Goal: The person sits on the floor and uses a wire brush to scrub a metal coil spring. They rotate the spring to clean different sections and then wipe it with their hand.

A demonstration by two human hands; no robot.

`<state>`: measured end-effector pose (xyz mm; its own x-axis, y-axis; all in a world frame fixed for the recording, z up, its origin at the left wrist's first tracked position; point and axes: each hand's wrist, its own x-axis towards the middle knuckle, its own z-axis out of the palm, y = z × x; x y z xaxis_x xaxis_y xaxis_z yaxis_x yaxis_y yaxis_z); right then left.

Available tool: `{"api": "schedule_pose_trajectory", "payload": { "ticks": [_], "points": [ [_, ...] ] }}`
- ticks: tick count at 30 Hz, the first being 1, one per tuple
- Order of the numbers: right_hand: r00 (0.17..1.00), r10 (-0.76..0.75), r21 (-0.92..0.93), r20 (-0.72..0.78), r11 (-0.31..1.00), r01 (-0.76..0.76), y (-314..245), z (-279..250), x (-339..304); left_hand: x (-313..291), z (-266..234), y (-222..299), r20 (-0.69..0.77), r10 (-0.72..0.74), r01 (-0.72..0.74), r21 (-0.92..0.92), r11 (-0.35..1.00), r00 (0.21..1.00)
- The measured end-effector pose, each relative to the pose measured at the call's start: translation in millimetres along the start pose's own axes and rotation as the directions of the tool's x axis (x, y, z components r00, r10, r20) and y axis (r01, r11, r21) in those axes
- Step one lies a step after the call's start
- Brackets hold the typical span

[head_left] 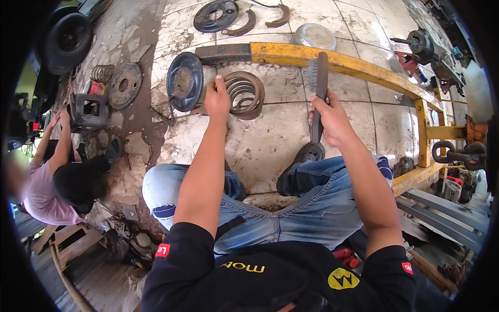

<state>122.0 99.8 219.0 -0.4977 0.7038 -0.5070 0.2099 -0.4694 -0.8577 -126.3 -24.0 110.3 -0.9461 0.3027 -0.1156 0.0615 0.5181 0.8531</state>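
A large rusty coil spring (253, 106) is tilted over the tiled floor in front of me. My left hand (217, 99) is closed round its left side, thumb up; the fingers are partly hidden. My right hand (331, 118) grips a wire brush (322, 78) by its dark handle, holding it upright with the bristles facing left toward the spring. Brush and spring are apart. Just left of my left hand stands a dark round backing plate (183, 82) with a hole in its middle.
A yellow metal frame (340, 60) runs across the floor and down the right side. Beyond it lie another backing plate (214, 14), curved brake shoes (244, 25) and a round metal pan (314, 37). At left, a person (52, 182) sits beside a dark jerrycan-like container (89, 112).
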Motion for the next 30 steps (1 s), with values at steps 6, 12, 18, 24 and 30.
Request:
{"api": "schedule_pose_trajectory", "payload": {
  "ticks": [6,12,18,24,30],
  "points": [
    [0.988,-0.050,0.088,0.147,0.995,0.038,-18.0,21.0,-14.9,-25.3,-1.5,23.0,-0.017,0.478,-0.443,0.348,0.826,0.878],
    [0.982,-0.104,0.173,0.157,0.982,0.076,-26.1,16.0,-26.6,-46.4,11.3,49.4,0.456,0.457,-0.639,0.635,0.434,0.764],
    [0.995,-0.034,0.241,0.089,0.971,0.011,-32.0,-4.3,-25.6,-40.5,16.5,51.1,0.497,0.380,-0.625,0.582,0.520,0.780],
    [0.998,-0.006,0.277,0.059,0.961,-0.011,-42.2,0.8,-23.2,-41.1,17.0,47.2,0.532,0.347,-0.632,0.588,0.505,0.772],
    [0.998,-0.024,0.246,0.056,0.969,0.009,-52.7,5.2,-15.2,-42.9,18.1,52.9,0.532,0.328,-0.620,0.591,0.515,0.780]
  ]
}}
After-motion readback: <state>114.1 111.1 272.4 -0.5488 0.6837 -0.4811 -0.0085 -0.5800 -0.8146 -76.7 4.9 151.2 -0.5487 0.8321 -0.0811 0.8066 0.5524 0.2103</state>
